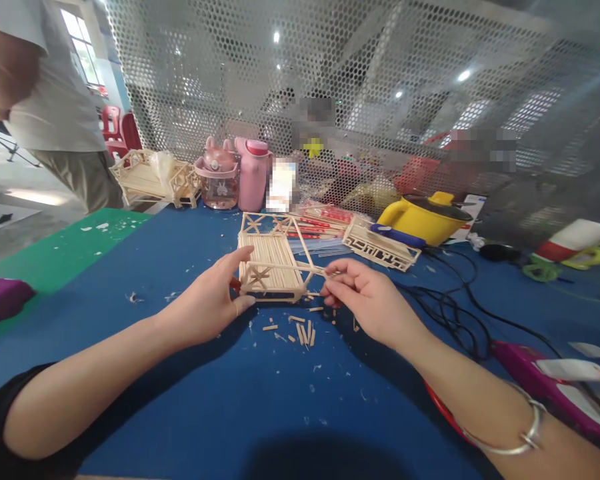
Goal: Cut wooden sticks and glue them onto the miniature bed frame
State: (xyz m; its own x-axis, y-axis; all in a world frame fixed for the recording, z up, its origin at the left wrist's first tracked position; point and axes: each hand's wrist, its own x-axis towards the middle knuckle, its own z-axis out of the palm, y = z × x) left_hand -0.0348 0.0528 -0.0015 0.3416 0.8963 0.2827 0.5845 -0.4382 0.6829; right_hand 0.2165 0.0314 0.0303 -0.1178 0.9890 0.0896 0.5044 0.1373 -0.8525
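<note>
A small bed-like model built of thin wooden sticks (273,261) stands on the blue table cover (240,400) in the middle. My left hand (211,300) grips its near left corner, thumb under, fingers on top. My right hand (367,297) pinches a thin stick at the model's near right corner. Short cut stick pieces (300,330) lie scattered on the cover just in front of the model.
A flat stick lattice panel (380,247), a yellow pot (425,217), pink bottles (253,173) and another stick model (153,177) stand behind. Black cables (450,310) run right. Purple tools lie at far left (0,297) and right (560,387). A person stands at top left (45,100).
</note>
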